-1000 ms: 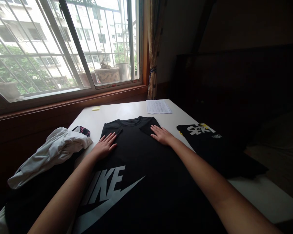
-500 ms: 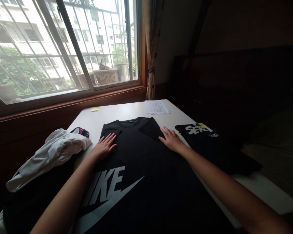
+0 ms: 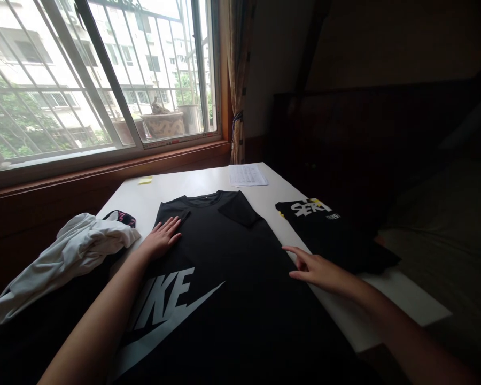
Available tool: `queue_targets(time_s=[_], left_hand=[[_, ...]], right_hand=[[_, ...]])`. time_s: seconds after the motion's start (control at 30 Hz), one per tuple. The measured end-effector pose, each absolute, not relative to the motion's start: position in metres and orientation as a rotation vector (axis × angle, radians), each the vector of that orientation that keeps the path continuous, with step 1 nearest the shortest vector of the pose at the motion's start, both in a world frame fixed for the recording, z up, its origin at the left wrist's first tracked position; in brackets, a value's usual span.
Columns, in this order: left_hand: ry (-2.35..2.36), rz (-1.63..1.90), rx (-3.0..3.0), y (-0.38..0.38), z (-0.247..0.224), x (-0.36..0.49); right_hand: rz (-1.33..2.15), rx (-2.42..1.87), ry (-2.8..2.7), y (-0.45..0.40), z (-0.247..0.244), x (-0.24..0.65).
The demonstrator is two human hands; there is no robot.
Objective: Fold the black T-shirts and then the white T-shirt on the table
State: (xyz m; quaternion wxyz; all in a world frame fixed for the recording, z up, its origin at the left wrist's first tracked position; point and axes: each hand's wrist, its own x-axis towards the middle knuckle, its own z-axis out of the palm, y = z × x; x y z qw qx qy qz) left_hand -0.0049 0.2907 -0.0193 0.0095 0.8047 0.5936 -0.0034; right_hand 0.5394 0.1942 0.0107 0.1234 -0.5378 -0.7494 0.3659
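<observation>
A black T-shirt (image 3: 240,256) with a grey NIKE print and swoosh lies spread out, its collar toward the far end of the table. My left hand (image 3: 161,238) rests flat on the shirt near the sleeve on the left, fingers stretched out. At the shirt's right edge is my right hand (image 3: 315,270), index finger extended and thumb apart, with nothing visible between them. The other fingers are curled and partly hidden. Whether it touches the cloth I cannot tell.
Another black garment (image 3: 336,235) with white and yellow lettering lies on the right of the white table (image 3: 176,181). White crumpled clothing (image 3: 76,248) is heaped at the left. Printed papers (image 3: 247,175) and a yellow sticky note (image 3: 145,181) lie at the far end, below a barred window.
My right hand has left the sleeve area and come back toward me along the shirt's right edge. My left hand stays flat on the shirt. The view has shifted slightly right.
</observation>
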Motion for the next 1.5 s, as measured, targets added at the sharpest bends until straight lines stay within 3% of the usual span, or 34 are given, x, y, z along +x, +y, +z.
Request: queue_targets(time_s=[0.3, 0.5, 0.7, 0.93, 1.5], left_hand=[[1.969, -0.084, 2.553, 0.298, -0.008, -0.005], [2.037, 0.227, 2.712, 0.271, 0.007, 0.013], [1.515, 0.419, 2.892, 0.206, 0.037, 0.09], [0.732, 0.369, 2.978, 0.131, 0.066, 0.189], [0.43, 0.403, 3.006, 0.103, 0.046, 0.248]], right_hand=[[1.626, -1.384, -2.102, 0.159, 0.037, 0.527], [1.953, -1.312, -1.761, 0.157, 0.028, 0.521], [2.057, -1.242, -1.515, 0.161, 0.019, 0.515], [2.274, -1.027, -1.312, 0.173, 0.013, 0.513], [2.227, -1.024, -1.514, 0.174, 0.005, 0.505]])
